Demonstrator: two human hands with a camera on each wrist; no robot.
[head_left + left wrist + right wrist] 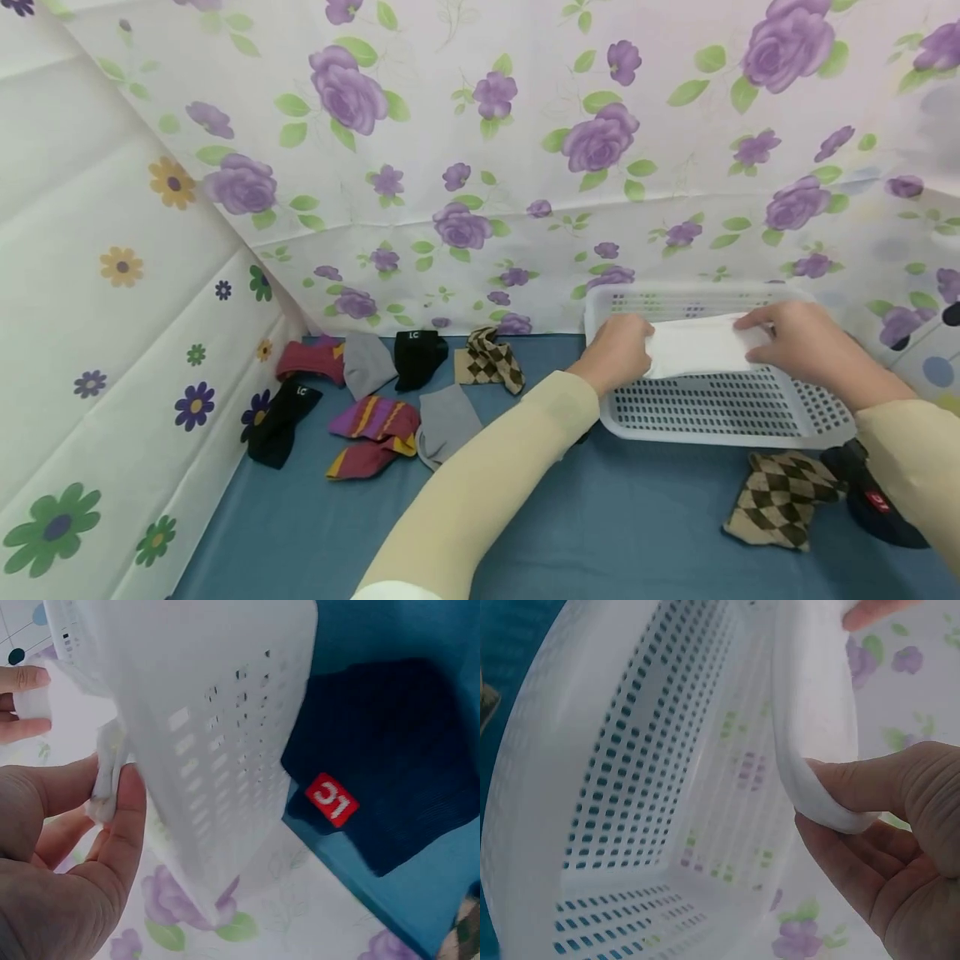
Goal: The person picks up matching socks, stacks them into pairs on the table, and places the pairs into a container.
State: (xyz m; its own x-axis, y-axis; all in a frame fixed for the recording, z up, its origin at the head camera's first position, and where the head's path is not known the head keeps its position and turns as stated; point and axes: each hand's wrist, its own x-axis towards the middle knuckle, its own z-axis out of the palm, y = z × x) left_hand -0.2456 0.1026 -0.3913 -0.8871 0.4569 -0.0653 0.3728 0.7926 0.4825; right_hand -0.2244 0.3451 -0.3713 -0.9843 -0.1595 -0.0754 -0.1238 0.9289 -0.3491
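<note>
A white sock (697, 346) is stretched sideways between both hands over the white plastic basket (705, 432). At its left end, my left hand (618, 350) pinches the bunched fabric between thumb and fingers. The right hand (798, 337) grips the other end, thumb on one face and fingers behind, as the right wrist view shows. Inside the basket, the perforated floor (641, 750) shows beneath the sock. In the left wrist view a dark sock (390, 757) with a red label lies beside the basket.
On the blue cloth (600, 533) at left lie several socks: black (281, 425), grey (448, 423), maroon striped (375, 429) and checkered (491, 360). Another checkered sock (780, 500) and a dark sock (881, 504) lie before the basket. Flowered sheeting (450, 275) hangs behind.
</note>
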